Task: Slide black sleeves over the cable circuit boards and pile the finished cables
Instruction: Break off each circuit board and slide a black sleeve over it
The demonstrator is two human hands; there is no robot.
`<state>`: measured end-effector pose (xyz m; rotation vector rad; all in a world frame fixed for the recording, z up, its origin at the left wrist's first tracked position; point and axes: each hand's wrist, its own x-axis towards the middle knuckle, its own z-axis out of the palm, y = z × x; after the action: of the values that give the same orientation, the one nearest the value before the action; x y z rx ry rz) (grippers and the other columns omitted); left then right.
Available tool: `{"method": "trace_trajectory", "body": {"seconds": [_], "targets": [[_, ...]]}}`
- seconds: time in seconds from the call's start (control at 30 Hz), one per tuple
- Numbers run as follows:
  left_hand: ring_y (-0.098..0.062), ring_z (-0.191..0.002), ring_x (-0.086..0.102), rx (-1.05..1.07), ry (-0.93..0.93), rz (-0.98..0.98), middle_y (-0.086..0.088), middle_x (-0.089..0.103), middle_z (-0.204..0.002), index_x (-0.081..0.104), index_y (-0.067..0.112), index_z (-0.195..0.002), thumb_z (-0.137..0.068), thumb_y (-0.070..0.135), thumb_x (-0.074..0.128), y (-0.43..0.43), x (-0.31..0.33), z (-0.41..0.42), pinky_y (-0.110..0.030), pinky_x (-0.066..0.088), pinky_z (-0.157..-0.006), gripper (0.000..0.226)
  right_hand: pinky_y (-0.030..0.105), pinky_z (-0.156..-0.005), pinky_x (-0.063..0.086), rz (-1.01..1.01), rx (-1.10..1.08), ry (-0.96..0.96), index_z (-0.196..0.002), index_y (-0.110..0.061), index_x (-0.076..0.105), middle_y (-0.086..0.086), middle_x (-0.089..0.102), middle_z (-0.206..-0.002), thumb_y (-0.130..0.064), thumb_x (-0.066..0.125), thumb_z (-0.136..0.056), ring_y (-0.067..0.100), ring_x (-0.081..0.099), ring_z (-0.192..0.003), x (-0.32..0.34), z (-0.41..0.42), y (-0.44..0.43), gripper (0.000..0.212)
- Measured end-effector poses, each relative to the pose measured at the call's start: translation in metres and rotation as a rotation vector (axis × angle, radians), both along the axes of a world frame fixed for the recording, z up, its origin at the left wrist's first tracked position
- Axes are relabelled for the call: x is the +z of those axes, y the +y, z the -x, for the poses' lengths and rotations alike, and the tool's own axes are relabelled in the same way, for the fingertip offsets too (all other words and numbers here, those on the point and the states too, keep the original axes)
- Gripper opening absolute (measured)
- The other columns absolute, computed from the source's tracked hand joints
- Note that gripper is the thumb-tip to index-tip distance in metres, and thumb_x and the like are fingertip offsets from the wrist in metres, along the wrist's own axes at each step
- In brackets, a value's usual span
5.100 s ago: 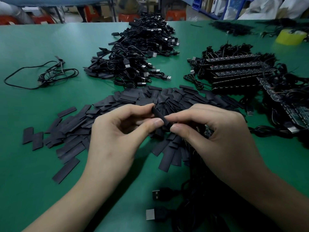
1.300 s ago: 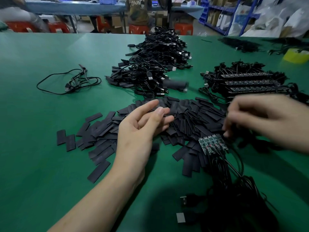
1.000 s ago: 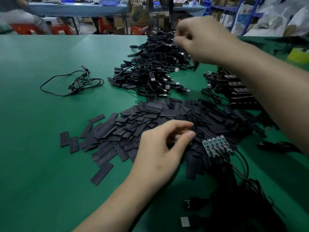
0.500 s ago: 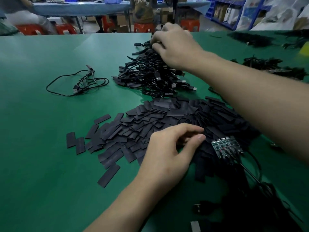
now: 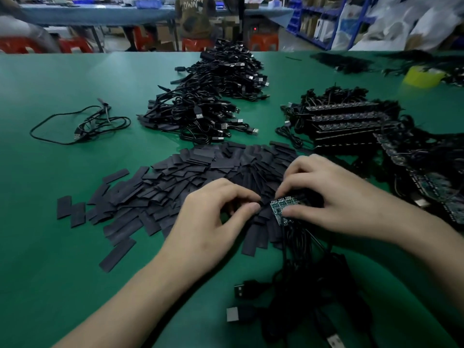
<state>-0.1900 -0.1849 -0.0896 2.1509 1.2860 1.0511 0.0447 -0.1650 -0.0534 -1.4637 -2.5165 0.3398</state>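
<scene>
A wide heap of flat black sleeves [image 5: 190,177] lies across the middle of the green table [image 5: 50,247]. My left hand [image 5: 213,222] is curled over its near edge, thumb and fingers pinching at a sleeve. My right hand [image 5: 334,197] grips a small row of green circuit boards [image 5: 282,209] whose black cables [image 5: 301,285] trail toward me. The pile of finished cables [image 5: 208,101] sits beyond the sleeves.
Stacked rows of bare boards with cables [image 5: 351,124] fill the right side. One loose cable [image 5: 82,124] lies at the left. A yellow tape roll [image 5: 421,75] sits at the far right. USB plugs [image 5: 237,313] lie near the front edge.
My right hand has come back from the finished pile and now grips the circuit boards. My left hand stayed on the sleeve heap, fingers working at a sleeve.
</scene>
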Motion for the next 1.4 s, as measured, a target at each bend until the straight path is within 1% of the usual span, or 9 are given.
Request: {"method": "trace_trajectory", "body": {"seconds": [0.1, 0.23, 0.43, 0.53, 0.63, 0.83, 1.17, 1.33, 1.4], "targets": [[-0.006, -0.089, 0.061, -0.005, 0.008, -0.003, 0.018, 0.065, -0.087, 0.079, 0.03, -0.1, -0.09, 0.03, 0.072, -0.001, 0.0, 0.0, -0.008, 0.039, -0.076, 0.012, 0.02, -0.089, 0.043, -0.046, -0.028, 0.13, -0.092, -0.039, 0.065, -0.022, 0.056, -0.102, -0.055, 0.063, -0.081, -0.002, 0.052, -0.104, 0.002, 0.004, -0.001, 0.019], [-0.011, -0.086, 0.064, -0.042, -0.084, 0.056, 0.013, 0.07, -0.086, 0.078, 0.027, -0.096, -0.085, 0.043, 0.069, -0.003, 0.001, -0.001, -0.015, 0.045, -0.074, 0.021, 0.005, -0.064, 0.04, -0.074, -0.055, 0.372, -0.087, -0.034, 0.07, -0.023, 0.068, -0.087, -0.034, 0.079, -0.082, -0.013, 0.059, -0.072, -0.004, 0.022, -0.009, 0.01], [-0.006, -0.062, 0.059, -0.053, -0.35, 0.239, 0.003, 0.07, -0.068, 0.077, 0.023, -0.079, -0.075, 0.041, 0.074, 0.0, 0.003, 0.0, -0.016, 0.046, -0.062, 0.019, 0.016, -0.074, 0.05, 0.237, -0.158, 0.78, -0.092, -0.029, 0.076, -0.012, 0.076, -0.09, -0.032, 0.086, -0.077, 0.001, 0.07, -0.08, -0.012, 0.028, -0.01, 0.019], [-0.01, -0.064, 0.063, -0.054, -0.394, 0.268, -0.001, 0.073, -0.07, 0.079, 0.023, -0.078, -0.074, 0.039, 0.074, -0.001, 0.003, -0.001, -0.021, 0.049, -0.063, 0.017, 0.012, -0.065, 0.05, 0.341, -0.149, 0.865, -0.085, -0.026, 0.079, -0.006, 0.076, -0.076, -0.035, 0.083, -0.074, 0.001, 0.066, -0.067, -0.014, 0.027, -0.012, 0.015], [-0.008, -0.061, 0.066, -0.093, -0.474, 0.333, -0.004, 0.074, -0.068, 0.079, 0.021, -0.077, -0.074, 0.032, 0.075, -0.001, 0.003, -0.002, -0.018, 0.05, -0.061, 0.012, 0.008, -0.054, 0.044, 0.369, -0.122, 0.924, -0.082, -0.023, 0.078, -0.008, 0.072, -0.065, -0.021, 0.081, -0.082, -0.003, 0.06, -0.053, -0.017, 0.029, -0.013, 0.004], [-0.011, -0.061, 0.065, -0.134, -0.579, 0.413, -0.009, 0.073, -0.068, 0.079, 0.011, -0.078, -0.074, 0.024, 0.075, -0.001, 0.004, 0.0, -0.019, 0.054, -0.062, 0.014, 0.016, -0.065, 0.054, 0.479, -0.064, 1.046, -0.086, -0.027, 0.078, 0.001, 0.077, -0.079, -0.028, 0.077, -0.074, 0.009, 0.071, -0.069, -0.018, 0.032, -0.013, 0.012], [-0.01, -0.065, 0.065, -0.159, -0.721, 0.518, -0.007, 0.072, -0.07, 0.081, 0.015, -0.079, -0.073, 0.025, 0.075, -0.002, 0.008, -0.003, -0.017, 0.054, -0.063, 0.013, 0.022, -0.072, 0.056, 0.608, -0.082, 1.089, -0.084, -0.025, 0.079, 0.008, 0.078, -0.085, -0.033, 0.085, -0.071, 0.013, 0.071, -0.075, -0.017, 0.027, -0.007, 0.017], [-0.005, -0.065, 0.067, -0.106, -0.77, 0.394, 0.0, 0.074, -0.071, 0.08, 0.021, -0.076, -0.069, 0.033, 0.077, 0.0, 0.013, 0.002, -0.013, 0.052, -0.065, 0.015, 0.027, -0.07, 0.05, 0.232, -0.268, 0.567, -0.084, -0.032, 0.077, -0.015, 0.072, -0.076, -0.048, 0.081, -0.072, 0.002, 0.061, -0.066, -0.012, 0.005, -0.002, 0.02], [-0.003, -0.067, 0.067, -0.102, -0.75, 0.325, 0.003, 0.075, -0.073, 0.08, 0.022, -0.075, -0.07, 0.033, 0.076, 0.0, 0.014, 0.002, -0.012, 0.051, -0.066, 0.013, 0.023, -0.078, 0.053, 0.024, -0.237, 0.522, -0.088, -0.037, 0.076, -0.019, 0.072, -0.09, -0.05, 0.075, -0.079, -0.002, 0.066, -0.083, -0.009, 0.007, -0.005, 0.016]]}}
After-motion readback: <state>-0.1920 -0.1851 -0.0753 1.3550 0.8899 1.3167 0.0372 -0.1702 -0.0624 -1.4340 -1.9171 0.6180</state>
